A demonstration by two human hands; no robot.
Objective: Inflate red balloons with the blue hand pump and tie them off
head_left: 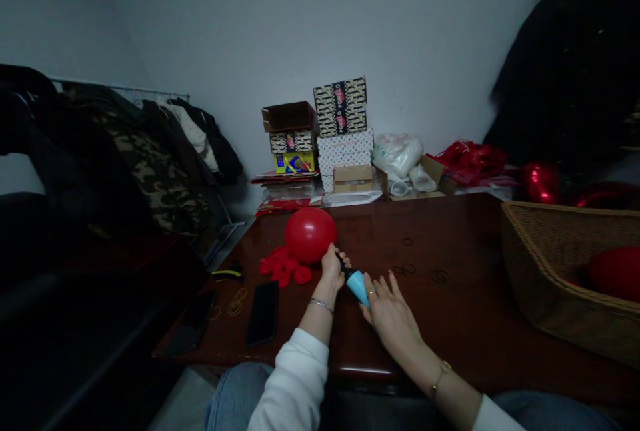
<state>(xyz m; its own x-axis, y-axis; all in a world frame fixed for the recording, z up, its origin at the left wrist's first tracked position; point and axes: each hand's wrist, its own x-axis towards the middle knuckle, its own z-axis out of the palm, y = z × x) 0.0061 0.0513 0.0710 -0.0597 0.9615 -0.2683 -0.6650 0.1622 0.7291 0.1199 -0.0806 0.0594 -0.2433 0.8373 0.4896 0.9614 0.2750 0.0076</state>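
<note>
A round, inflated red balloon [311, 235] sits over the table at the black nozzle end of a light-blue hand balloon pump [358, 286]. My left hand [332, 266] is closed around the balloon's neck where it meets the nozzle; the joint itself is hidden by the fingers. At the pump's blue end, my right hand [391, 311] holds it between thumb and index finger, the other fingers stretched out. Uninflated red balloons [283, 265] lie in a pile just left of the inflated one.
On the brown table [465, 324] lie a black phone [263, 313], yellowish rubber bands [237, 301], black bands [439, 275] and a yellow-black tool [227, 274]. A wicker basket [530, 277] holding red balloons stands right. Stacked boxes [345, 151] line the back wall.
</note>
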